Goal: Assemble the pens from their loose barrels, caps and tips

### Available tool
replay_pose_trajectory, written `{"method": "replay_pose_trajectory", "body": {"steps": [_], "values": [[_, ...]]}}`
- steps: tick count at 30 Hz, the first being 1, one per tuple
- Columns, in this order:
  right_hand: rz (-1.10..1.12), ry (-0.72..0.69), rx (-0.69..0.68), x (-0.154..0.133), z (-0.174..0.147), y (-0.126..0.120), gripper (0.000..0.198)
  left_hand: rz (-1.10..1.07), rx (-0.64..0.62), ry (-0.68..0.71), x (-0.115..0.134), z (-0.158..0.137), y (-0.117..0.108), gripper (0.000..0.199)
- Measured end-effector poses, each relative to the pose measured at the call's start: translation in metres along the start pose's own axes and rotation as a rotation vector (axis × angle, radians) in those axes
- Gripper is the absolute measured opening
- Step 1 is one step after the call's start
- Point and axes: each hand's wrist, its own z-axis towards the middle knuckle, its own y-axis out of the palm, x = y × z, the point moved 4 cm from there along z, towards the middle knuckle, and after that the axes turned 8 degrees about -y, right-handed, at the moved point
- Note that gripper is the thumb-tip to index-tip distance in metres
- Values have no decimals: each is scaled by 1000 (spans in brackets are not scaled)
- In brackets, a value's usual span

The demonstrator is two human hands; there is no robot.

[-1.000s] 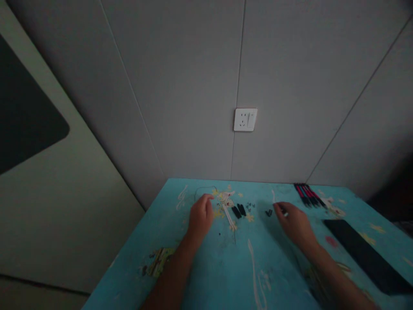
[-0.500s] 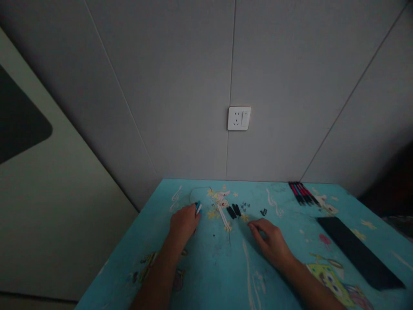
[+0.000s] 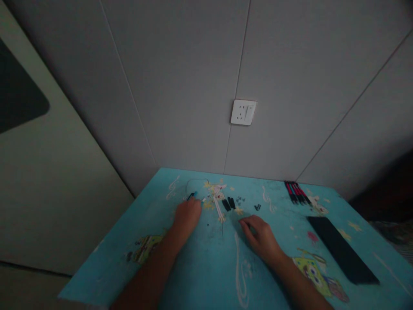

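My left hand (image 3: 188,214) is closed near the far left of the table, back of the hand up. Past its fingers stick out small blue and white pieces (image 3: 195,194), perhaps pen parts; its fingertips are hidden. To its right lie thin white sticks (image 3: 218,209) and two short black sleeves (image 3: 226,205). My right hand (image 3: 260,234) rests on the table closer to me, thumb and forefinger pinched together. Whatever is between them, if anything, is too small to see. Small grey bits (image 3: 240,200) and short dark pieces (image 3: 257,207) lie beyond it.
The blue cartoon-printed table (image 3: 206,267) meets a grey panelled wall with a white socket (image 3: 243,112). Several black-and-red pens (image 3: 297,193) lie in a row at the far right. A long dark flat strip (image 3: 343,249) lies at the right. A pale panel (image 3: 64,172) stands left.
My left hand has turned so that its back hides more of the blue and white pieces. My right hand stays pinched in nearly the same place. The camera view has tilted slightly.
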Motion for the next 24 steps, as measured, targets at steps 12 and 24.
{"method": "replay_pose_trajectory", "body": {"steps": [12, 24], "values": [[67, 14, -33, -2, 0, 5, 24, -579, 132, 351, 40, -19, -21, 19], [148, -14, -21, -14, 2, 1, 23, -1653, -322, 290, 87, -53, -1, 23]]}}
